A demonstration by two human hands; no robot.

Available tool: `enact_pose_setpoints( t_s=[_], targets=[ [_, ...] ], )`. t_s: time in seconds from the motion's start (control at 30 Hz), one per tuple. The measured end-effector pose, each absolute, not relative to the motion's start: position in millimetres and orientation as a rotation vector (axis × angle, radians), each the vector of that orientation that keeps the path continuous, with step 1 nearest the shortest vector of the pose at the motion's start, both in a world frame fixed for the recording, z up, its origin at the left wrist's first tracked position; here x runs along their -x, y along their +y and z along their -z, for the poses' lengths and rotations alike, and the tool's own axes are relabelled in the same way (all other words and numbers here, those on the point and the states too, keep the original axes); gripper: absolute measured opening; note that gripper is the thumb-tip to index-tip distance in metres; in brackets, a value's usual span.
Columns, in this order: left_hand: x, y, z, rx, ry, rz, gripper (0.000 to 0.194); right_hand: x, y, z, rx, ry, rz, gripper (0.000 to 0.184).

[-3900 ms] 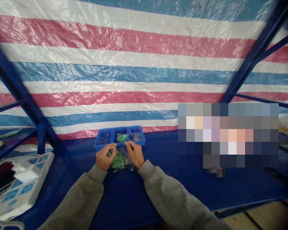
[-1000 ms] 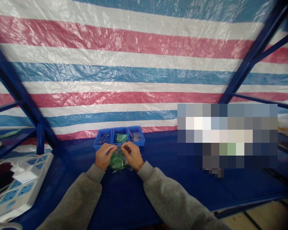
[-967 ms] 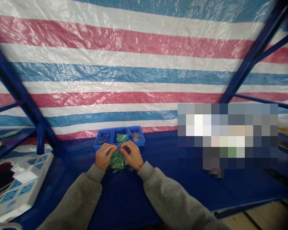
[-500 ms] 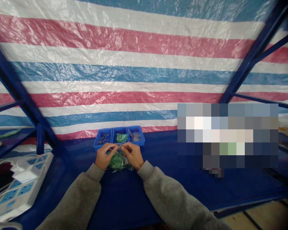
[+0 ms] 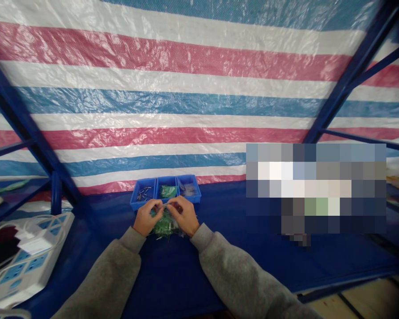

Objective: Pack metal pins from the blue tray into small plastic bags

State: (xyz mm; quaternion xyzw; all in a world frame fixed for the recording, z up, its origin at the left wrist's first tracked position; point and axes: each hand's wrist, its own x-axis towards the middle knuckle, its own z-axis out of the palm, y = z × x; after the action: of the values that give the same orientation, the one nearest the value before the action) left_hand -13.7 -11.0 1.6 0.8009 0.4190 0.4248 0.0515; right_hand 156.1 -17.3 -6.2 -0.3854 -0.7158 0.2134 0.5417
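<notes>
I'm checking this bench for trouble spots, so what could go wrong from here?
1. The left hand and right hand pinch a small item above a heap of green pieces; if it slipped, it might get lost among them.
2. Both hands work close to the near side of the blue tray, so a knock could perhaps mix its three compartments' contents.

Small pale item (image 5: 165, 206), details unclear, pinched; glossy green-and-clear heap (image 5: 166, 226) near, loose, thin ends poking out.
</notes>
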Motion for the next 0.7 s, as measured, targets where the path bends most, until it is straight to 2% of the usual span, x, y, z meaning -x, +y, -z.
enact_pose_setpoints(
  t_s=[0.23,0.53,0.7],
  targets=[
    [12.3,-12.2,-3.9,-2.430,1.271,-1.261,0.016,-155.8,-14.6,7.9,0.912,-1.662,-0.490,0.017],
    [13.1,-9.1,4.1,-2.151,1.209,-1.359,0.017,-153.8,-11.9,14.0,0.927,-1.601,-0.699,0.013],
    [17.7,-7.0,5.9,-2.140,1.252,-1.397,0.018,-154.6,-13.8,11.1,0.937,-1.611,-0.661,0.015]
  ],
)
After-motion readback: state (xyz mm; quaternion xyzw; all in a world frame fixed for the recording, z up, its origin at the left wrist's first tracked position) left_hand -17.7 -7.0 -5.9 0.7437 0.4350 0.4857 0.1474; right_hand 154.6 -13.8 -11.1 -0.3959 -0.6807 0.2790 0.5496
